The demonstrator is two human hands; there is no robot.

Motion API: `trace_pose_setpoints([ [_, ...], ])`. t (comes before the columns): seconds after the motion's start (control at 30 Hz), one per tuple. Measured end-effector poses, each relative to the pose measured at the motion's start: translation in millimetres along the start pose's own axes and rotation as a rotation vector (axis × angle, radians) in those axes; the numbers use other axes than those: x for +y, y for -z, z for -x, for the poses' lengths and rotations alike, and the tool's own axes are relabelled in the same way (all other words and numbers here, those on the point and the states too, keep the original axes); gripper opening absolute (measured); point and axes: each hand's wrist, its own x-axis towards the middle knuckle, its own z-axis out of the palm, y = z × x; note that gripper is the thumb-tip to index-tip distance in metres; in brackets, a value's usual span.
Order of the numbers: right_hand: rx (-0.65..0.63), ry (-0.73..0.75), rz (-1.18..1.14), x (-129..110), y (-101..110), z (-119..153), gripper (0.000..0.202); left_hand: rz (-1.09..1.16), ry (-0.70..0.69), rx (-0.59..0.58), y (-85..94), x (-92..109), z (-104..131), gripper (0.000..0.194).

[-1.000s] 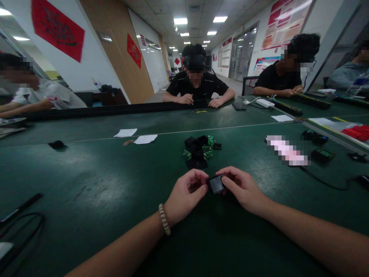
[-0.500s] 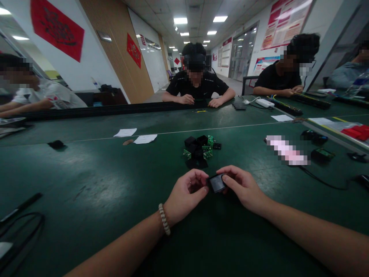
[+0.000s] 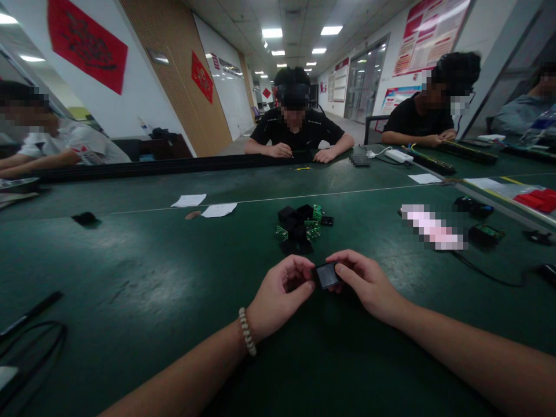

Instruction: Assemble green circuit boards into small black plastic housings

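Note:
A small dark rectangular piece (image 3: 327,275) is pinched between the thumb and fingers of my right hand (image 3: 365,281). My left hand (image 3: 284,292), with a beaded bracelet (image 3: 247,331) on its wrist, is curled at the left edge of the piece. Its thumb and fingertips nearly meet there, and whether they grip the piece is hard to tell. Just beyond my hands lies a pile of black parts (image 3: 297,223) and green circuit boards (image 3: 313,230) on the green table (image 3: 174,289).
White papers (image 3: 219,209) lie left of the pile. A blurred pink object (image 3: 432,227), with a cable (image 3: 486,274) near it, and a black part with a green board (image 3: 486,233) are on the right. A person (image 3: 299,127) sits opposite; a black pen-like object (image 3: 32,314) is at left.
The dark piece has tilted slightly between my fingers. My hands have otherwise hardly moved.

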Motion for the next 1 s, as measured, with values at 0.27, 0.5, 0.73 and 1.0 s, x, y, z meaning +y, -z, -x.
trace_pose_setpoints([
  [0.27, -0.005, -0.011, 0.026, -1.8, -0.1, 0.0, 0.025, -0.016, -0.003, 0.005, -0.2, 0.0, 0.0, 0.024],
  [0.5, -0.015, -0.005, 0.029, -0.3, 0.5, -0.1, 0.024, -0.01, 0.015, -0.005, -0.4, 0.5, 0.0, 0.022],
  [0.73, -0.007, -0.016, 0.018, -1.0, -0.5, -0.2, 0.026, 0.034, 0.012, -0.001, -1.3, -3.5, -0.9, 0.023],
  [1.0, -0.017, -0.013, 0.035, -3.2, -0.1, 0.0, 0.025, 0.013, 0.016, -0.004, -1.0, -5.8, -0.5, 0.023],
])
